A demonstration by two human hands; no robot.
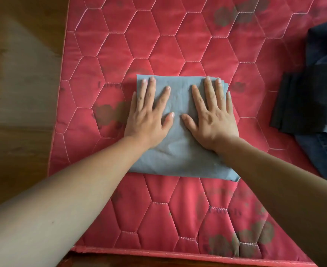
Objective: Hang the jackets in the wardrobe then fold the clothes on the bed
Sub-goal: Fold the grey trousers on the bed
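Observation:
A folded grey-blue garment (180, 151) lies as a neat rectangle in the middle of the red quilted mattress (158, 45). My left hand (149, 116) lies flat on its left half, fingers straight and spread. My right hand (212, 116) presses flat on its right half in the same way. Neither hand grips the cloth.
At the right edge a folded black garment (305, 101) lies on dark blue denim clothes (324, 47). The wooden floor (22, 74) runs along the mattress's left side. A wooden bed frame edge (158, 261) shows at the bottom.

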